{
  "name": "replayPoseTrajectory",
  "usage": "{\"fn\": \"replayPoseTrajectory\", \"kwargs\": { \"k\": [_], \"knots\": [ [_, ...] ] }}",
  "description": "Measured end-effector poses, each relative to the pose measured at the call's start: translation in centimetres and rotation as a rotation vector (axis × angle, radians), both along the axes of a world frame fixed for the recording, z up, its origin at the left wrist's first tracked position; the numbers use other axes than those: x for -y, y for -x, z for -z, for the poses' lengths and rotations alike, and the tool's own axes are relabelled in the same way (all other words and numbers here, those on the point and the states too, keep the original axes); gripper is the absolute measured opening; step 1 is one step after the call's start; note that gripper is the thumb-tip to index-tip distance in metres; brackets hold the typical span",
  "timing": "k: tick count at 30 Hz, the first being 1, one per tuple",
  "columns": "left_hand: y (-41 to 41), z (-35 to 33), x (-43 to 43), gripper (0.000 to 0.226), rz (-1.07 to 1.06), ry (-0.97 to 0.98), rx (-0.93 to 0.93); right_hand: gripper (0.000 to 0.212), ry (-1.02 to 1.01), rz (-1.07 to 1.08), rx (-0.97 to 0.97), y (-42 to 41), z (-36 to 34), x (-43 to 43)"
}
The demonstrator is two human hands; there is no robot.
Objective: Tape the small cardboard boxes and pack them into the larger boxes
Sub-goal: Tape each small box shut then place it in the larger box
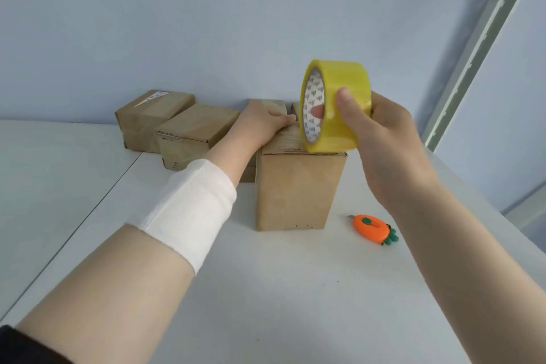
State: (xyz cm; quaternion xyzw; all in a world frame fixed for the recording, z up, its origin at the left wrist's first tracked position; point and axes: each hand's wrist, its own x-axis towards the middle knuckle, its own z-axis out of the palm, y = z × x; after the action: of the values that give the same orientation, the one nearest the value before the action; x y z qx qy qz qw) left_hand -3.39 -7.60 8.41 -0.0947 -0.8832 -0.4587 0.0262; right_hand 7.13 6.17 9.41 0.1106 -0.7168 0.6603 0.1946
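We find the left hand flat atop the small box on the table, evidently steadying it, while the right hand grips the tape roll set against its top edge for taping.

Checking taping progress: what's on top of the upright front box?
The left hand lies flat on the upright box, and the yellow tape roll, gripped by the right hand, touches its top. The seam beneath is mostly hidden.
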Motion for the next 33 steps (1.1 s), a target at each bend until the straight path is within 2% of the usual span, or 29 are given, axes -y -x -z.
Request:
{"fn": "replayPoseTrajectory", "kwargs": {
  "k": [5, 7, 10, 13, 17, 21, 23, 25, 27, 29, 31, 33],
  "knots": [
    [1.0, 0.6, -0.1, 0.026, -0.014, -0.007, 0.02, 0.026, -0.054, 0.017, -0.084, -0.5, 1.3, -0.1],
    [1.1, 0.5, 0.0, 0.032, -0.031, -0.004, 0.027, 0.035, -0.084, 0.001, -0.075, -0.2, 1.3, 0.2],
    [1.2, 0.2, -0.2, 0.038, -0.027, 0.036, 0.047, 0.027, -0.03, 0.013, -0.123, -1.4, 1.1, 0.1],
    [1.1, 0.0, -0.3, 0.041, -0.012, 0.09, 0.042, 0.033, -0.012, 0.11, -0.144, -4.8, 3.3, 0.2],
    [1.2, 0.5, 0.0, 0.036, 0.0, 0.032, 0.046, 0.035, -0.052, 0.159, -0.082, -7.3, 7.8, 1.5],
    [1.0, 0.8, 0.1, 0.033, 0.014, -0.017, 0.038, 0.033, 0.028, 0.175, -0.113, -6.6, 8.5, 2.0],
    [0.7, 0.7, 0.0, 0.029, -0.03, -0.068, -0.056, 0.035, 0.049, 0.156, -0.108, -6.5, 8.3, 2.0],
    [-0.3, 0.8, 0.6, 0.023, -0.016, -0.212, -0.155, 0.036, 0.057, 0.137, -0.1, -6.6, 8.2, 1.8],
    [-1.7, 1.7, 1.7, 0.032, 0.135, -0.304, -0.176, 0.034, 0.042, 0.12, -0.1, -6.6, 8.2, 1.6],
    [-3.3, 3.1, 3.0, 0.052, 0.288, -0.308, -0.145, 0.027, 0.038, 0.113, -0.1, -6.5, 8.3, 1.5],
    [-3.9, 4.6, 3.5, 0.066, 0.314, -0.258, -0.14, 0.023, 0.027, 0.106, -0.097, -6.5, 8.4, 1.5],
    [-4.4, 4.7, 3.4, 0.064, 0.24, -0.235, -0.184, 0.023, 0.016, 0.088, -0.103, -6.8, 7.7, 1.4]
  ]
}}
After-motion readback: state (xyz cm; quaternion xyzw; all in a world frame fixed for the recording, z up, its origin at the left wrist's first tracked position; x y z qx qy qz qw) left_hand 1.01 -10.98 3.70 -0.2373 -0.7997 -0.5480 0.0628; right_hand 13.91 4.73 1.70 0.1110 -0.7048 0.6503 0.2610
